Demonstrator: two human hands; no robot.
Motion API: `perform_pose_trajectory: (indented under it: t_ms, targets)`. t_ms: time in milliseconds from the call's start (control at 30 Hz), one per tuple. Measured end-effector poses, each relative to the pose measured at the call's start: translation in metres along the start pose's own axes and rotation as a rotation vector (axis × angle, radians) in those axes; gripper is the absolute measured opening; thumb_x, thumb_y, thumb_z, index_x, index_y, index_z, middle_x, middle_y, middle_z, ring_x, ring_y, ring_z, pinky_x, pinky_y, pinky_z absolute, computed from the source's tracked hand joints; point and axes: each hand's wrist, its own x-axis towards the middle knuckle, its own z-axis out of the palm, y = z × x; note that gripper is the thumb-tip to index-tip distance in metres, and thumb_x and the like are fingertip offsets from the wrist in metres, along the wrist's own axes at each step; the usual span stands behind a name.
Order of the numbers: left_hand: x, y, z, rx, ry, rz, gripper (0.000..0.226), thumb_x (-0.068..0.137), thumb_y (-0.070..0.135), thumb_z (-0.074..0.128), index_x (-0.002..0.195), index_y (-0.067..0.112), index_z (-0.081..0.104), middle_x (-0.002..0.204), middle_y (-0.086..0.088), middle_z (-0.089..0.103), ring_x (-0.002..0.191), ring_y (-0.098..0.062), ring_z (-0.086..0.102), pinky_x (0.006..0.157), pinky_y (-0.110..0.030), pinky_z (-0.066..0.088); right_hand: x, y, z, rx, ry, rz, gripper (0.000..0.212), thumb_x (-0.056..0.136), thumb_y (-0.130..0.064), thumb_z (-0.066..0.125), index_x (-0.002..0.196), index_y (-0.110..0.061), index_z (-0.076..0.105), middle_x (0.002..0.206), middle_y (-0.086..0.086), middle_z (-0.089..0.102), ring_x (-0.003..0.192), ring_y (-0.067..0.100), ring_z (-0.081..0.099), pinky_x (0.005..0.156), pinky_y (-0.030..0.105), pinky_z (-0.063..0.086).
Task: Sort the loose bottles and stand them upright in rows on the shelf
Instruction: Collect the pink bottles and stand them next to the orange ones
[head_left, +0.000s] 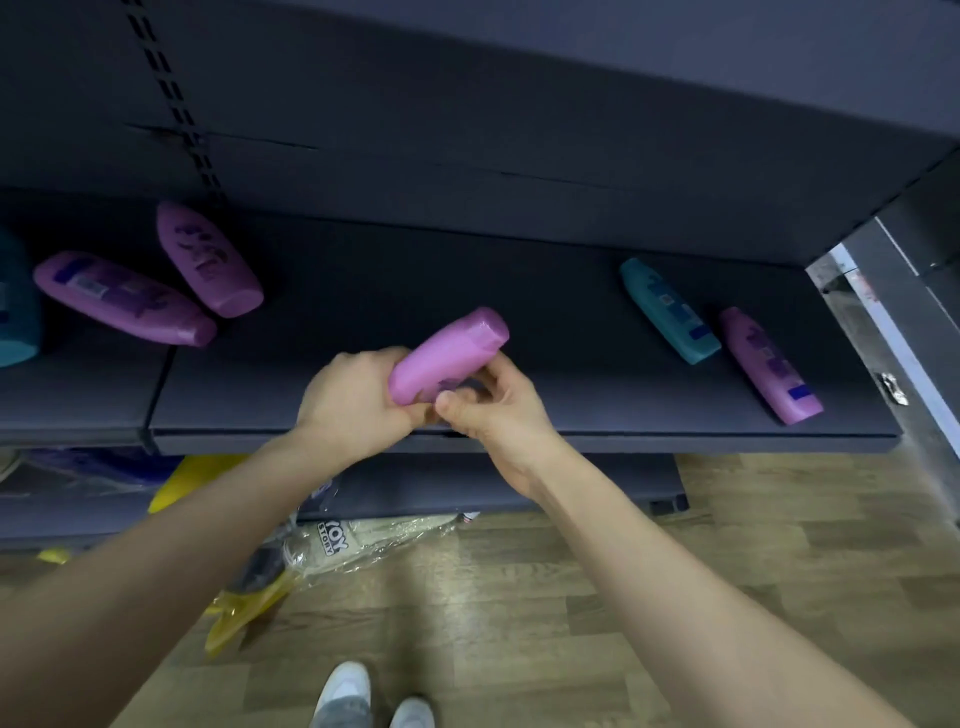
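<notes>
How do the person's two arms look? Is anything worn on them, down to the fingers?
Both arms are bare as far as the picture shows. The left arm and the right arm have no sleeve in view. No glove, watch, bracelet or ring is visible, and no markings or tattoos show on either arm.

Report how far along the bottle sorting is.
Done: nothing visible; no bottle clearly stands upright on the shelf. In hand: the left hand and right hand both grip the held purple bottle over the shelf's front. Left: the far-left purple bottle, the purple bottle beside it, the teal bottle and the right purple bottle all lie flat.
</notes>
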Motion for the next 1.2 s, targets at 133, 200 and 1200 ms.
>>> perform_pose_trajectory:
  t_ms: [133,200,1200]
  targets:
    - [-0.013,0.006,-0.006,-0.269,-0.096,-0.031,0.037,0.036,0.061,0.053,0.059,0.031,0.053,0.054,0.013,0.056,0.057,-0.013,0.053,0.057,-0.026,0.042,-0.012,-0.014,0.003,-0.067,0.033,-0.073,0.037,0.072,0.009,0.072,0.091,-0.019,0.057,0.082,0.0,0.062,0.077,0.008,0.06,0.072,0.025,0.053]
    - [-0.019,0.005,-0.006,-0.374,-0.131,-0.034,0.041,0.036,0.057,0.062,0.065,0.028,0.061,0.06,0.01,0.062,0.06,-0.012,0.056,0.064,-0.03,0.048,-0.02,-0.019,0.005,-0.126,0.059,-0.076,0.036,0.073,0.011,0.071,0.089,-0.018,0.058,0.082,0.002,0.062,0.079,0.015,0.059,0.077,0.034,0.053]
    - [-0.096,0.139,-0.139,-0.433,-0.013,0.186,0.045,0.046,0.046,0.067,0.088,0.03,0.065,0.079,0.007,0.071,0.075,-0.016,0.065,0.072,-0.031,0.053,-0.155,-0.199,0.019,-0.461,0.098,-0.363,0.039,0.066,-0.002,0.08,0.087,-0.03,0.063,0.084,-0.006,0.069,0.079,0.011,0.065,0.072,0.022,0.055]
